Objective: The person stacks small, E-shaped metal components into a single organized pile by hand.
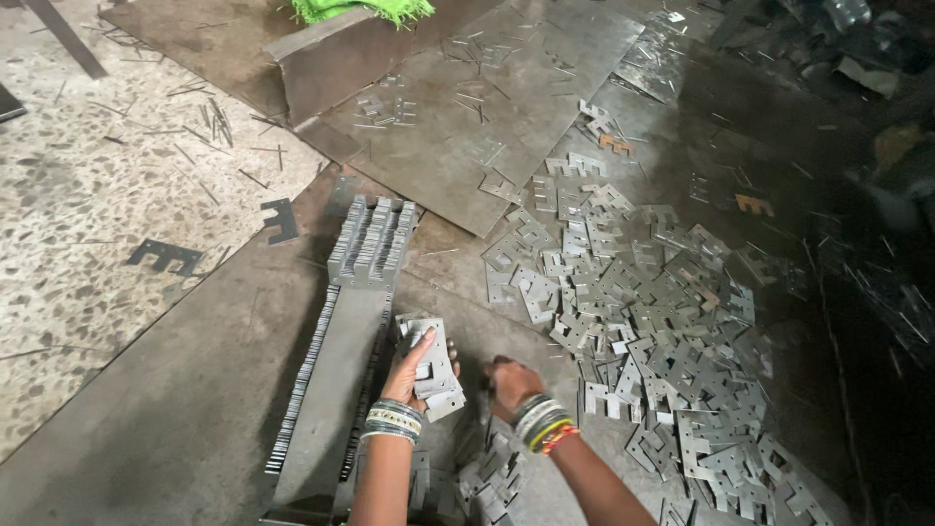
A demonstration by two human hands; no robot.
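My left hand (407, 373) grips a small stack of flat grey E-shaped metal plates (436, 362), held just right of a long metal channel (336, 390). That channel lies on the floor with rows of the same plates packed along its sides and a standing bundle of plates (372, 244) at its far end. My right hand (510, 383) is closed, knuckles up, over loose plates on the floor; what it holds is hidden. Both wrists wear several bangles.
A big heap of loose stamped plates (643, 321) spreads to the right over dark steel sheets (467, 117). Speckled stone floor (88, 195) with metal slivers lies left. A steel angle piece (341, 58) and green cloth (360, 10) sit at the top.
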